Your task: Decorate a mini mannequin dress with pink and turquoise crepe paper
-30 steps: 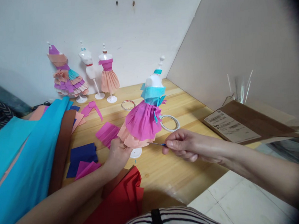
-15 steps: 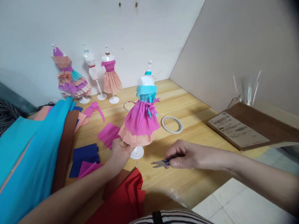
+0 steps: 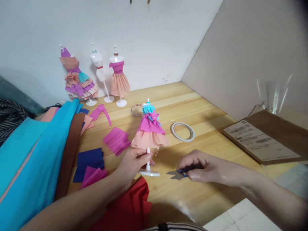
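Observation:
My left hand [image 3: 136, 163] grips the white stand pole of a small dress form [image 3: 148, 159], which leans away from me with its base tipped toward me. The form wears a paper dress [image 3: 151, 132] with a turquoise top, a magenta layer with a bow at the waist and a peach layer below. To its right, my right hand [image 3: 198, 166] is closed around small scissors [image 3: 178, 173], blades slightly apart and pointing left at the base, without touching it. Folded magenta paper [image 3: 116, 140] lies left of the dress.
Three more dress forms [image 3: 119, 76] stand along the wall. A tape roll [image 3: 183, 131] lies right of centre, a cardboard box [image 3: 266, 135] farther right. Turquoise paper [image 3: 44, 159], navy paper [image 3: 88, 161] and red paper [image 3: 122, 211] cover the left and front.
The dress form has tilted back, its top dropping and its base showing edge-on. My left hand has moved from the skirt hem area to the pole. The scissors remain in my right hand.

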{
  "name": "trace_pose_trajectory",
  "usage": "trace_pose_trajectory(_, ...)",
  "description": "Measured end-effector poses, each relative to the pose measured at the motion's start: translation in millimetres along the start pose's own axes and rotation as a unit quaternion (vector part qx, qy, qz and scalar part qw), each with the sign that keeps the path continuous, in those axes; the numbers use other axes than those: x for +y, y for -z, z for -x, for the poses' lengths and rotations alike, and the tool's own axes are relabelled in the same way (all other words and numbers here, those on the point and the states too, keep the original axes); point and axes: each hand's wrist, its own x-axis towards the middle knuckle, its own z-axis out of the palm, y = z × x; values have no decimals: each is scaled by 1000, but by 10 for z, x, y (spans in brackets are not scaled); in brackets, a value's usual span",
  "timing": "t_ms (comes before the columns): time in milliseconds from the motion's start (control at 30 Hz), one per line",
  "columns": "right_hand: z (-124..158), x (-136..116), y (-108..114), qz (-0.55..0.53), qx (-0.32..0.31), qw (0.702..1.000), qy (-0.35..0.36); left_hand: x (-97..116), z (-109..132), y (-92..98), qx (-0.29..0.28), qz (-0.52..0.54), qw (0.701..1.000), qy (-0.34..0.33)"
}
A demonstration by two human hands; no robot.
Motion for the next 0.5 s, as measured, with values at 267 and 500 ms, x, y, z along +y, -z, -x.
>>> trace_pose_trajectory(267, -143, 113, 31, -25, 12, 1000, -9, 9, -64, 18, 3, -56, 998, 21)
trace_pose_trajectory(500, -253, 134, 84, -28, -32, 999, -6, -13, -125, 58, -3, -136, 991, 9)
